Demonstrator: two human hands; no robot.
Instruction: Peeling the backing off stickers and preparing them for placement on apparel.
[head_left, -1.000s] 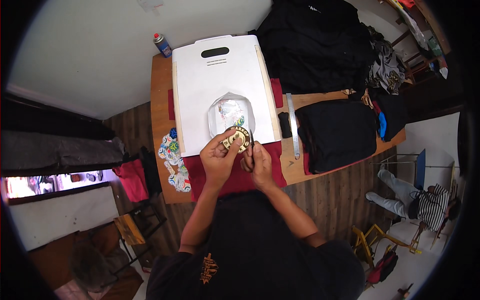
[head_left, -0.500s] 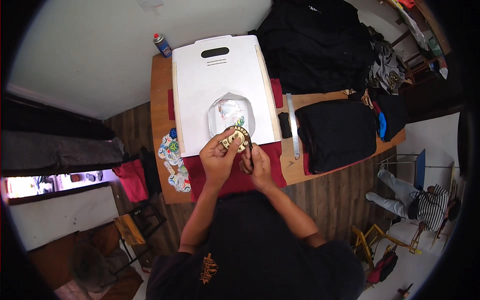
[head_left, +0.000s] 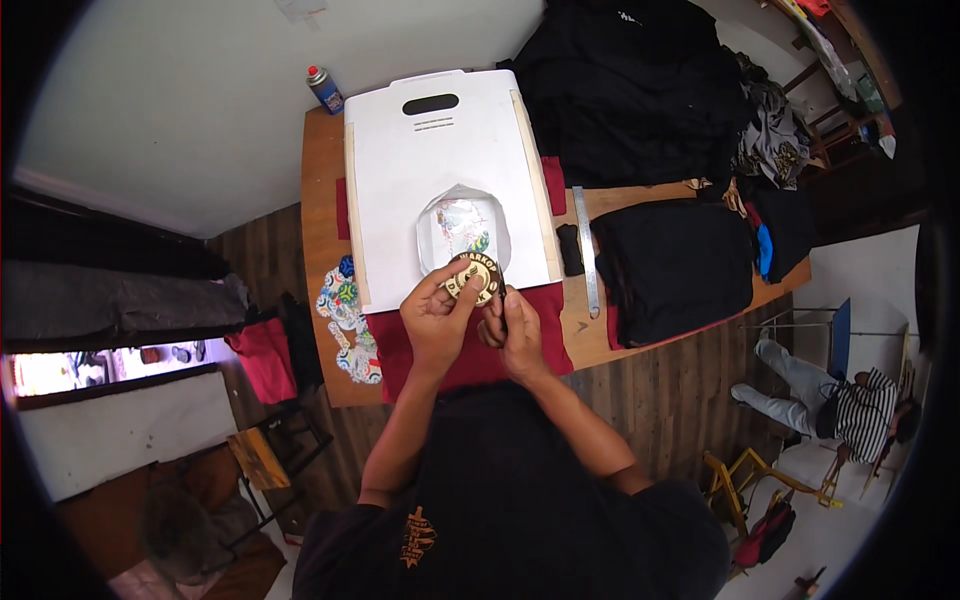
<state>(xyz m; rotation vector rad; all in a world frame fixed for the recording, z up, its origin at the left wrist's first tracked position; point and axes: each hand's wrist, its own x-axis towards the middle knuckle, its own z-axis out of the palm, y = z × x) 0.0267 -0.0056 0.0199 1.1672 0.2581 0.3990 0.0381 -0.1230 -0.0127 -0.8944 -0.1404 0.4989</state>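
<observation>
Atop the brown wooden table (head_left: pixel 322 150), from where I stand, a white plastic panel with a dark oblong slot (head_left: pixel 395 170) lies before the person; toward its near edge sits a pale, many-sided tray-like hollow (head_left: pixel 425 228) (whether a separate tray or a recess, I cannot tell); within it are small colourful printed pieces (head_left: pixel 462 225), with reds and greens among them; at the back left corner stands a blue can with a red cap (head_left: pixel 327 94).

Over the hollow's near rim, the left hand (head_left: pixel 433 315) has its thumb and fingers closed on a round brown-and-cream patch (head_left: pixel 485 268), thumb laid across its face; just beside it the right hand (head_left: pixel 518 335) is curled, fingers bent around a slim dark tool (head_left: pixel 503 294), mostly hidden by the fingers, its tip at the patch's right edge; both forearms reach in from below, elbows spread, above a dark red cloth (head_left: pixel 548 340); to the right lie a long metal ruler (head_left: pixel 586 255) and a folded black garment (head_left: pixel 675 265).

A second ago the tool's dark blade stood up plainly beside the patch; now less of it shows, while the patch and left hand have barely shifted.
</observation>
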